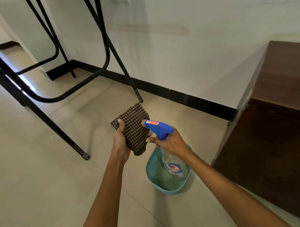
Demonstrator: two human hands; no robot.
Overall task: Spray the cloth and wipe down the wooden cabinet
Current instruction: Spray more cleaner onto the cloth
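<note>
My left hand (119,141) grips a folded brown checked cloth (133,128) and holds it upright in front of me. My right hand (170,143) is shut around the neck of a clear spray bottle (173,165) with a blue trigger head (158,129). The nozzle points left at the cloth, almost touching it. A dark wooden cabinet (271,127) stands at the right against the white wall, apart from both hands.
A teal plastic basin (154,174) sits on the tiled floor right under the bottle. Black metal legs of a folding table (104,49) cross the left and upper left. A black skirting board runs along the wall's foot.
</note>
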